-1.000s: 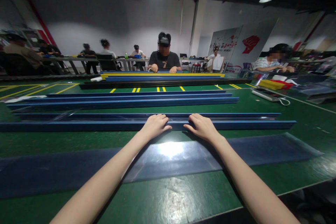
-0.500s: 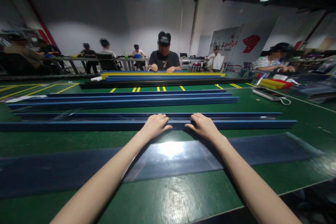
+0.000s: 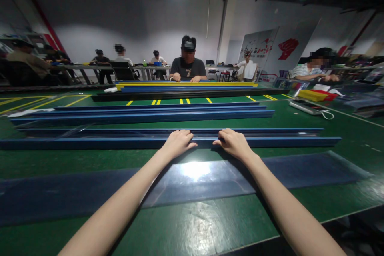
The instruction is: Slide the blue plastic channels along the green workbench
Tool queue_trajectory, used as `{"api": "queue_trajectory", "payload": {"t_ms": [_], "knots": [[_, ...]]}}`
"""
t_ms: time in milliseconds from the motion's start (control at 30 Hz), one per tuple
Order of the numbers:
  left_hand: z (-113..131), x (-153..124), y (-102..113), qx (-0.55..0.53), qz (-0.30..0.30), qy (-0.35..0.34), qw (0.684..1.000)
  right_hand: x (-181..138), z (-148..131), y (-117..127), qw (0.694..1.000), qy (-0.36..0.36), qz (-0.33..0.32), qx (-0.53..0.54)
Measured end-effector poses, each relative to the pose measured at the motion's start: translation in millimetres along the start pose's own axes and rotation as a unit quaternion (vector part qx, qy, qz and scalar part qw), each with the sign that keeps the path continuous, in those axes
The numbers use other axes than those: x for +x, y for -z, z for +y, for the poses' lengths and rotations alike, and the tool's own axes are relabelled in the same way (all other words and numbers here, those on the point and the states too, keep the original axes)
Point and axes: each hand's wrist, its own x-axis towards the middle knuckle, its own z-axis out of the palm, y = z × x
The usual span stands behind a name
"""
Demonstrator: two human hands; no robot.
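Observation:
A long blue channel strip (image 3: 288, 142) lies across the green table with its trough facing up. My left hand (image 3: 178, 143) grips its near wall, fingers curled over into the trough and thumb along the front. A short way to the right, my right hand (image 3: 233, 144) holds the same wall in a similar grip, its fingertips partly hidden. Under my forearms a flat, translucent bluish plastic sheet (image 3: 126, 186) is spread out, with a bright lamp reflection on it.
Beyond are more blue strips (image 3: 168, 117), a black strip (image 3: 192, 94) and a yellow strip (image 3: 186, 85). A co-worker (image 3: 188, 66) sits opposite, both hands at the far strips. To the right lie a white device with a cord (image 3: 309, 108) and a yellow tray (image 3: 312, 95).
Almost nothing differs. The whole view has shifted very slightly, and both hands keep their places on the blue channel strip.

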Motion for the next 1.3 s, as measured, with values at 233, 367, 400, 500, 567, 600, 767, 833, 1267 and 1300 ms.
{"api": "queue_trajectory", "payload": {"t_ms": [233,367,400,500,567,600,767,833,1267,1300], "knots": [[-0.1,0.0,0.4,0.012,0.007,0.001,1.000,1.7,1.4,3.1,1.000,0.002,-0.017,-0.023],[1.2,0.9,1.3,0.016,0.008,0.000,1.000,-1.4,6.8,7.1,0.999,-0.005,-0.028,-0.016],[1.2,1.0,1.3,0.017,0.008,-0.002,1.000,-2.7,8.9,7.9,0.999,-0.009,-0.029,-0.016],[0.8,1.0,0.9,0.017,0.008,-0.008,1.000,-6.4,15.4,9.4,0.999,-0.025,-0.031,-0.020],[0.3,0.9,0.2,0.020,0.008,-0.013,1.000,-8.0,18.7,9.9,0.999,-0.035,-0.033,-0.021],[0.1,0.8,-0.1,0.022,0.009,-0.017,1.000,-8.4,19.6,10.2,0.998,-0.039,-0.034,-0.022],[0.5,0.6,-0.1,0.016,0.009,-0.023,1.000,-8.3,19.6,12.0,0.998,-0.049,-0.045,-0.021],[0.8,0.7,0.4,0.008,0.005,-0.022,1.000,-8.5,19.1,12.2,0.997,-0.048,-0.054,-0.019],[1.6,-0.1,3.1,-0.030,-0.010,-0.011,0.999,-8.3,14.8,3.7,0.996,0.013,-0.063,0.062],[1.6,0.0,3.0,-0.031,-0.011,-0.011,0.999,-8.3,13.9,3.2,0.996,0.019,-0.060,0.065]]}}
